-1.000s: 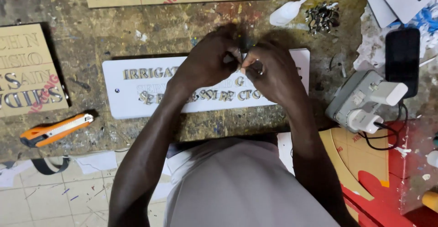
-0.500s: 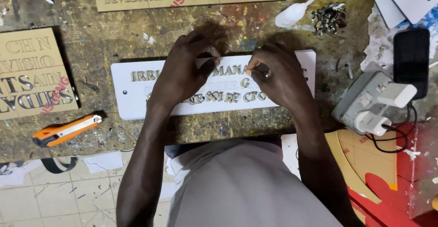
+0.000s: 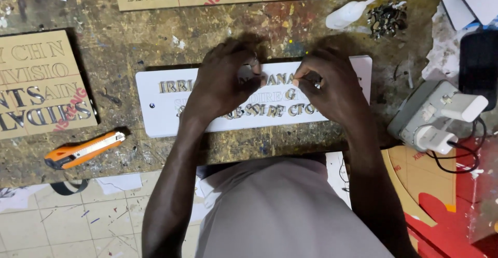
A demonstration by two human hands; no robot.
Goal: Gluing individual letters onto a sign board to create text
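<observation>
White acrylic makes up the long rectangular sign plate [image 3: 166, 113], which lies flat near the front edge of the paint-spattered wooden workbench [image 3: 155, 40], partly filled with small raised gold letters [image 3: 282, 94]. Both hands rest on its upper row. The left hand [image 3: 223, 81] is curled, fingertips bunched and pressing at the plate; whether it pinches a letter I cannot tell. The right hand [image 3: 332, 84] is narrowed to a pinch on something tiny at its fingertips, probably one letter, though it is too small to be sure.

Risks, as I judge them: the heels of both hands lie over the lower row, so a shift of the wrist could smear or nudge letters already seated. A piece set down tilted would spoil the line. The loose plate could slide under uneven pressure.

Further out, an orange utility knife [image 3: 83, 151] lies at the front left, tan lettered boards [image 3: 41, 86] at the left and back edges, a white squeeze tube [image 3: 347, 14] beside a heap of small metal pieces [image 3: 386, 19] at the back right, and a grey power strip [image 3: 436, 118] on the right.
</observation>
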